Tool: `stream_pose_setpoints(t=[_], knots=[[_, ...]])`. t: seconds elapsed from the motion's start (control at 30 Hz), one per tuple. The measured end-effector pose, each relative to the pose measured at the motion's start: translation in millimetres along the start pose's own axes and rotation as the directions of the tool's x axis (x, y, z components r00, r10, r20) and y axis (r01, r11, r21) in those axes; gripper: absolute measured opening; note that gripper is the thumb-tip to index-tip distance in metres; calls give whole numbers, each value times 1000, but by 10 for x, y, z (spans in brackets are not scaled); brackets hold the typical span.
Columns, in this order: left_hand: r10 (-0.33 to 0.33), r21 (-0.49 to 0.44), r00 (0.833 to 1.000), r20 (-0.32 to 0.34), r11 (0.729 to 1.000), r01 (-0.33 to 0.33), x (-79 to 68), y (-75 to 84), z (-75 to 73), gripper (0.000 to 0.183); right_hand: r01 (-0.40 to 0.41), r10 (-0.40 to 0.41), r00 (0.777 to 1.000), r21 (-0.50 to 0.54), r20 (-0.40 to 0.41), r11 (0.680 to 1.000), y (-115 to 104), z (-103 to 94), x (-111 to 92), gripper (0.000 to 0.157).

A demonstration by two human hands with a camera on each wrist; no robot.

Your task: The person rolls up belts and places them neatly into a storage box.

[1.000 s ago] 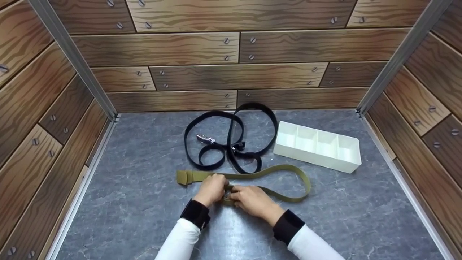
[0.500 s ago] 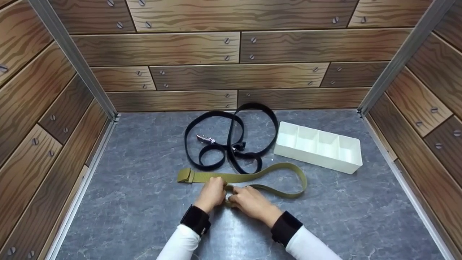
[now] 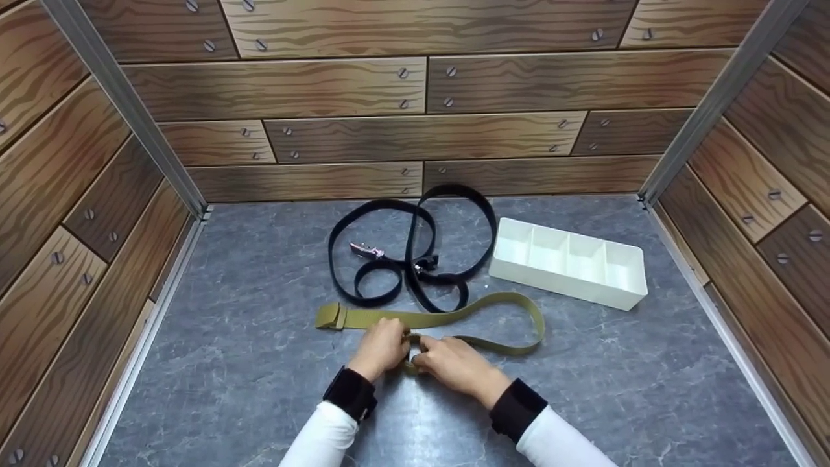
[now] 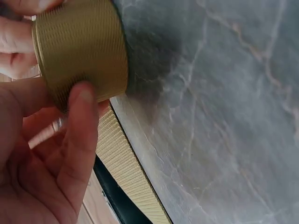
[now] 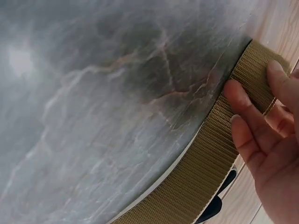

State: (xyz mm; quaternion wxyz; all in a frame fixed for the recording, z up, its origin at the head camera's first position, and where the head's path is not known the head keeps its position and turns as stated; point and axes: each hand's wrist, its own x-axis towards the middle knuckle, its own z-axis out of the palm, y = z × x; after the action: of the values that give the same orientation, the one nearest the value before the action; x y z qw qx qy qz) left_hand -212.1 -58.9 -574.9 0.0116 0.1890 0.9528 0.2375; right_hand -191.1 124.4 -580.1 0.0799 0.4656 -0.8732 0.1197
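An olive webbing belt [image 3: 369, 318] lies standing on its edge, bent into a long loop that bulges to the right. Its flat buckle [image 3: 329, 316] points left. Near the front, my left hand [image 3: 384, 344] holds the belt's curled end, which shows as a rounded turn of webbing [image 4: 81, 46] between thumb and fingers in the left wrist view. Close beside it, my right hand [image 3: 454, 364] pinches the webbing [image 5: 201, 163] with thumb and fingertips. The inside of the turn is mostly hidden behind the hands.
Behind the olive belt lie black belts [image 3: 334, 259] in overlapping loops, with a shiny metal buckle [image 3: 367, 250]. At right stands a white tray [image 3: 564, 287] with several compartments. Wood-patterned walls [image 3: 350, 139] enclose the grey marbled surface [image 3: 246, 363] at the back and sides.
The olive belt's right-hand loop has drawn in to the left and become smaller. Its buckle has tipped slightly. Both hands stay at nearly the same place; black belts and tray are unmoved.
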Motion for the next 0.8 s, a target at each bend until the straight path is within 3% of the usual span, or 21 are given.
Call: stream_pose_setpoints(t=[0.13,0.33,0.47,0.67,0.8], knots=[[-68,-35,998,-17,997,67,-18,6,-14,17,1,-1,1000,-6,-13,1000,-14,6,31,8],[39,100,999,-37,994,-35,-16,-16,-34,24,2,-2,1000,22,27,1000,30,-32,40,13],[86,146,996,-39,986,-79,-11,-36,-28,20,21,-19,999,-44,36,999,61,-14,16,12],[11,74,994,-110,997,-3,-41,3,15,22,29,-32,998,-65,-49,997,51,56,-13,10],[-26,23,992,-123,999,29,-51,22,33,25,14,-17,999,-47,-52,999,33,57,-16,11]])
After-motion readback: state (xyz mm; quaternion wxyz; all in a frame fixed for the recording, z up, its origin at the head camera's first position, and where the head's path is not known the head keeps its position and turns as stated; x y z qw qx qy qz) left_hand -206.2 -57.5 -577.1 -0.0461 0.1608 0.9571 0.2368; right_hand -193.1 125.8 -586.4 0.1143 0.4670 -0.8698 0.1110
